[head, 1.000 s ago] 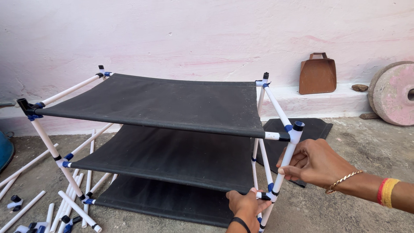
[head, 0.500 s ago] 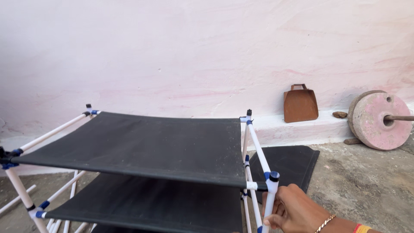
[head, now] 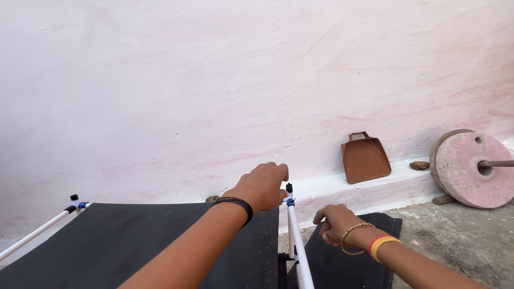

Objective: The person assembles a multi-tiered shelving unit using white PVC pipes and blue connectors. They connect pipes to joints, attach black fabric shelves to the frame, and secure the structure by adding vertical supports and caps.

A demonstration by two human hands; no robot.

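Nearest the camera, a white tube [head: 299, 251] of the rack's frame rose from the bottom edge of the view, its long axis running away from the person and leaning slightly left, so that its far end pointed up toward the wall. A blue connector [head: 289, 202] and a small black cap [head: 289, 188] sat at that far end.

To the tube's left lay the black fabric shelf [head: 134, 241], stretched flat, with another white tube [head: 37, 233] along its left side ending in a blue and black corner joint [head: 76, 203].

The left hand [head: 262, 186], a black band on its wrist, reached across the shelf to the tube's top; its fingers [head: 281, 172] were curled loosely beside the black cap, and whether they actually gripped it could not be told.

The right hand [head: 337, 222], wearing a gold bangle and a red and yellow band, hovered just right of the tube with fingers bent downward, holding nothing visible. Under it a loose black fabric panel [head: 342, 257] lay on the ground.

Farther back, a rusty brown dustpan [head: 365, 158] leaned upright on a low ledge against the pale pink wall [head: 214, 80]. To the right stood a round grinding stone [head: 471, 168] on edge, a bar sticking out of its centre.
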